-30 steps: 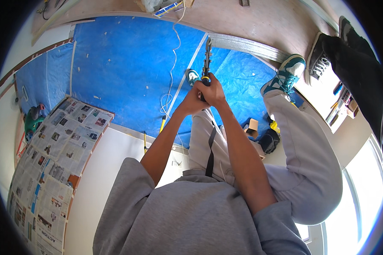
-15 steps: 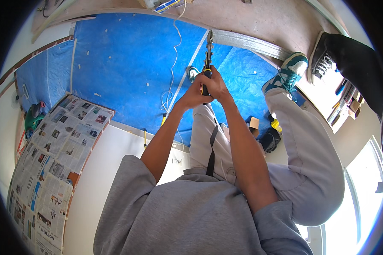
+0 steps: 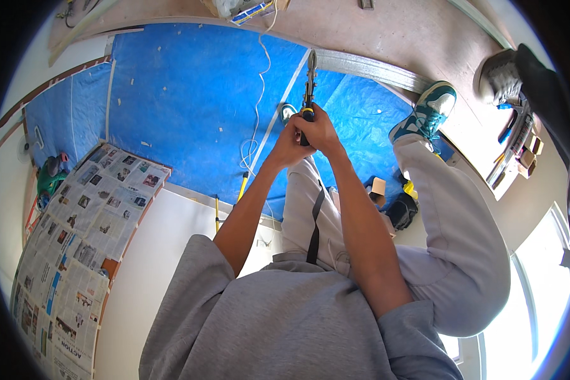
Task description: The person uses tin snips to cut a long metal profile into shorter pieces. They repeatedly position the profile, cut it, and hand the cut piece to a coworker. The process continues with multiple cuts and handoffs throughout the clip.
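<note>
My left hand point(image 3: 288, 144) and my right hand point(image 3: 320, 130) are wrapped together around the dark yellow-banded handles of a pair of metal snips point(image 3: 310, 82), held over the middle of the view with the jaws pointing away from me. The jaw tip overlaps the near end of a long silver metal channel point(image 3: 367, 66), whether touching I cannot tell. My green-and-white shoe point(image 3: 434, 107) rests against that channel at the right. My other shoe point(image 3: 287, 112) shows just left of the snips, over the blue sheeting point(image 3: 183, 107).
A co-worker's dark-clad leg point(image 3: 548, 107) and shoe are at the right, near a white board point(image 3: 472, 161) holding tools. A white cord point(image 3: 259, 82) crosses the sheeting. Newspaper-covered board point(image 3: 82, 253) stands left. Boxes and a black bag point(image 3: 399, 209) lie right of my knee.
My hands and the snips have shifted only slightly, staying closed together. The co-worker's shoe at the right has moved farther right and appears blurred.
</note>
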The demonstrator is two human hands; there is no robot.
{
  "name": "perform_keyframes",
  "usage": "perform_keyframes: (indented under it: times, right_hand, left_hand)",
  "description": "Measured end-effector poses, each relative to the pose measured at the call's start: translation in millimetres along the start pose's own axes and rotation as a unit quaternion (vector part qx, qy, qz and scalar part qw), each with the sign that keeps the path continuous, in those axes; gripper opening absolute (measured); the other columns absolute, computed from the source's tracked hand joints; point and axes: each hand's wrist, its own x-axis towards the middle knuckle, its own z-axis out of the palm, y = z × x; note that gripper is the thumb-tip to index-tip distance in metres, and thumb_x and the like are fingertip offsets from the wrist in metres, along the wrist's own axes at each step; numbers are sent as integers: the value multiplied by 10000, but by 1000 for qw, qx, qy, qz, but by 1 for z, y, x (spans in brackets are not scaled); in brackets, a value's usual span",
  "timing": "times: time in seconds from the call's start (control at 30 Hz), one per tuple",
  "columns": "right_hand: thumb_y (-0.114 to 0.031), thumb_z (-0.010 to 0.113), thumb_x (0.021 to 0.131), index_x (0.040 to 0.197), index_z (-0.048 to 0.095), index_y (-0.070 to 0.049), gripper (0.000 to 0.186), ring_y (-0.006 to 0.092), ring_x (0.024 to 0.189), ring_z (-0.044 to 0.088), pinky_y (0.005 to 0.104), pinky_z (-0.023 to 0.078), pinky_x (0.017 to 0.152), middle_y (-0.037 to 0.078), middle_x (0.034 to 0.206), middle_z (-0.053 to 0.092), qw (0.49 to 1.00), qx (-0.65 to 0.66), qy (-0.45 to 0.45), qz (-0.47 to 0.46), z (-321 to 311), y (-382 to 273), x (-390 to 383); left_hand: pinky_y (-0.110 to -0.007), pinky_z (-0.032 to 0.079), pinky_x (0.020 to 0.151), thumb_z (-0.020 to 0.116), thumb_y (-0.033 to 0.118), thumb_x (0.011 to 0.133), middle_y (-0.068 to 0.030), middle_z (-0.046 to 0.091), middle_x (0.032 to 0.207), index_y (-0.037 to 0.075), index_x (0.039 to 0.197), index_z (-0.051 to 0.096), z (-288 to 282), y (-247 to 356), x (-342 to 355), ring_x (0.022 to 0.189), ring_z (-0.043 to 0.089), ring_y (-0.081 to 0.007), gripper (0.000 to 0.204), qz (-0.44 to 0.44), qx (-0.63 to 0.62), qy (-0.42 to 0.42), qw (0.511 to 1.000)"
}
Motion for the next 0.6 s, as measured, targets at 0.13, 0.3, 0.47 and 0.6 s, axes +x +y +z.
perform_keyframes:
  times: [0.13,0.3,0.47,0.6]
  right_hand:
    - [-286,670,845,1141,566,1,425,187,762,626,345,538,707,120,904,640,999,37,-10,32,-1,4,4]
    - [-354,656,824,1175,511,68,568,357,873,678,450,535,793,264,986,663,1000,22,10,2,8,15,1]
    - [-414,663,800,1238,474,80,687,460,961,671,496,522,844,311,1019,653,996,-73,36,24,23,28,-18]
    - [-397,660,802,1276,465,65,691,452,941,662,489,519,853,302,1030,649,999,-41,28,21,22,33,-23]
  left_hand:
    - [-352,512,910,837,153,739,-105,555,1258,70,1532,336,-9,12,0,1150,578,-206,942,-41,-28,-71,996]
    - [-352,527,860,820,104,708,-89,585,1208,63,1506,350,-10,5,-3,1089,605,-197,927,-15,-33,-61,998]
    - [-333,535,789,808,104,727,-91,562,1218,41,1539,317,-15,-14,-25,1021,612,-182,951,-109,-71,-113,985]
    - [-310,526,748,805,81,705,-92,552,1199,49,1551,297,-14,-13,-28,977,604,-167,987,-107,-64,-102,987]
